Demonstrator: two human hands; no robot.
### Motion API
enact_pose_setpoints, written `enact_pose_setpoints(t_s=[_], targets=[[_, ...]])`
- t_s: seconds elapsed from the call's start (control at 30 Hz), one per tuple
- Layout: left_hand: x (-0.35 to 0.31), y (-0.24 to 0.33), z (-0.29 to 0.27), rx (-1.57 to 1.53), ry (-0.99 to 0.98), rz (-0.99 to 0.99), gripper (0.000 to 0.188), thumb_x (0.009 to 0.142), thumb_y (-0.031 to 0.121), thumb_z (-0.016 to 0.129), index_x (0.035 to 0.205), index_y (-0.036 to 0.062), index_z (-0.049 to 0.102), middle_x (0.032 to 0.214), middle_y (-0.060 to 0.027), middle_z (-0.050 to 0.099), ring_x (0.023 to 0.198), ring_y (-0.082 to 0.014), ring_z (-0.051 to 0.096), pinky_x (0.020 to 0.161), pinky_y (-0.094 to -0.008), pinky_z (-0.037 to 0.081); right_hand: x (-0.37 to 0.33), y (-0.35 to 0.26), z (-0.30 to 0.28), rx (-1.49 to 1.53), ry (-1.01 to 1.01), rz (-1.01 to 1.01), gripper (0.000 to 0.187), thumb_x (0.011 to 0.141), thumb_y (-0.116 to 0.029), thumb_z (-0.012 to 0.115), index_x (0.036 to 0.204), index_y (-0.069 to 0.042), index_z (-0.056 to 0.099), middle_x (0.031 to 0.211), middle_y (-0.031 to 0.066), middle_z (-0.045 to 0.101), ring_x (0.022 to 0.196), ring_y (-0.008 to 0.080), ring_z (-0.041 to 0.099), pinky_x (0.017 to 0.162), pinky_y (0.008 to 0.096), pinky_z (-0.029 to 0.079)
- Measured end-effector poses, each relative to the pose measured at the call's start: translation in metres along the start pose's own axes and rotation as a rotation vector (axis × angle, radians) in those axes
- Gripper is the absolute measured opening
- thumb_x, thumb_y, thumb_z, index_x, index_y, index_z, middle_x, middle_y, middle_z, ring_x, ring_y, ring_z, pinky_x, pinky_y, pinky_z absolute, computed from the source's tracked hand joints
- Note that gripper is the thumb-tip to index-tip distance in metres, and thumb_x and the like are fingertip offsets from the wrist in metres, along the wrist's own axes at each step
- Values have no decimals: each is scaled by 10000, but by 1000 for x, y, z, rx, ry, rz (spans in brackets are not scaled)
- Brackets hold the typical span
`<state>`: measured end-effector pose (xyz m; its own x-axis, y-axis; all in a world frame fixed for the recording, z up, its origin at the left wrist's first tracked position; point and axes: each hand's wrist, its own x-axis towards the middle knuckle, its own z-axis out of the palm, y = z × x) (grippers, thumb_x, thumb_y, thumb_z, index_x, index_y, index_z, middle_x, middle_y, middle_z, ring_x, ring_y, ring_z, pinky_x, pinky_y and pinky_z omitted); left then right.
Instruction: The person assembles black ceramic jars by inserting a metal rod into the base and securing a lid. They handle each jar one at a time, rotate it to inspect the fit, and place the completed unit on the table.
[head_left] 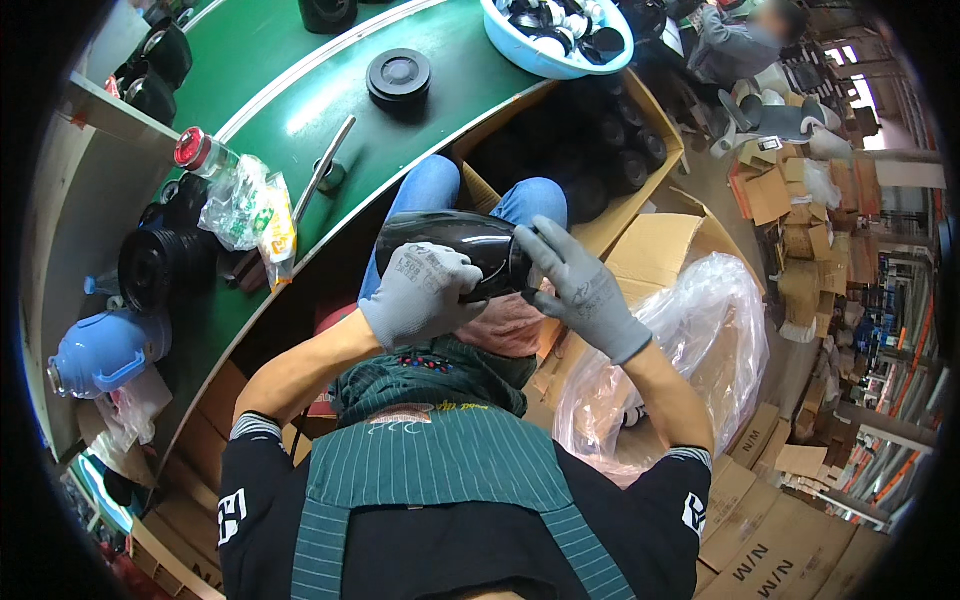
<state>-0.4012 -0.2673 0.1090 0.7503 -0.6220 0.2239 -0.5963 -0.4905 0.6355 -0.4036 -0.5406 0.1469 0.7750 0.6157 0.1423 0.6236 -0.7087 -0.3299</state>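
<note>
By our knees (541, 200), we hold a glossy black jar (440, 231) sideways: our left hand (424, 290) clamps curled fingers on its near side; our right hand (582, 285), fingers parted, touches its right end.

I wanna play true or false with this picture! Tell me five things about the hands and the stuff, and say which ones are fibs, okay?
1. The grey-gloved left hand holds a glossy black cylindrical container. True.
2. The right hand is bare. False: it is gloved in grey.
3. A round black disc lies on the smooth green table. True.
4. The round light-blue basin is empty. False: it holds small black and white pieces.
5. The pinstriped cloth apron is red. False: it is dark green.
</note>
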Motion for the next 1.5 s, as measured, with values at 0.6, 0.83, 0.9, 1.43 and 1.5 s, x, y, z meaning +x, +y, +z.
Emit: enact_pose_setpoints(t_s=[0.6, 0.83, 0.9, 1.43, 1.5], targets=[[10, -78, -136, 1, 460, -500, 300, 870, 317, 768, 852, 18, 748, 771, -201, 692, 748, -342, 746, 691, -448, 555, 42, 78, 78, 1771, -520, 890, 992, 1117, -726, 286, 1376, 169, 625, 1005, 232, 798, 741, 270, 770, 730, 343, 646], [80, -253, -213, 116, 924, -667, 398, 967, 413, 718, 990, 22, 790, 908, -226, 767, 866, -382, 760, 794, -464, 565, 26, 118, 134, 2070, -532, 870, 887, 1127, -681, 339, 1581, 73, 451, 1342, 259, 705, 1121, 331, 750, 1054, 445, 576], [88, -332, -213, 228, 920, -650, 429, 990, 409, 693, 1153, 15, 733, 1078, -228, 751, 994, -387, 721, 875, -450, 543, 35, 110, 132, 1991, -537, 804, 896, 1120, -685, 357, 1605, 66, 420, 1391, 271, 674, 1183, 357, 722, 1114, 473, 537], [39, -482, -328, 933, 309, -1336, 439, 947, 319, 573, 1265, 98, 780, 1328, -148, 751, 1253, -334, 695, 1047, -501, 534, 60, 136, 131, 2346, -802, 666, 924, 1115, -614, 382, 1687, 97, 240, 1671, 379, 373, 1560, 508, 386, 1318, 595, 233], [31, -505, -347, 1230, 263, -1361, 449, 930, 324, 620, 1328, 144, 722, 1358, -129, 692, 1302, -322, 621, 1133, -588, 422, 53, 140, 135, 2330, -811, 672, 908, 1117, -638, 359, 1703, 49, 262, 1690, 376, 355, 1570, 543, 353, 1316, 634, 204]])
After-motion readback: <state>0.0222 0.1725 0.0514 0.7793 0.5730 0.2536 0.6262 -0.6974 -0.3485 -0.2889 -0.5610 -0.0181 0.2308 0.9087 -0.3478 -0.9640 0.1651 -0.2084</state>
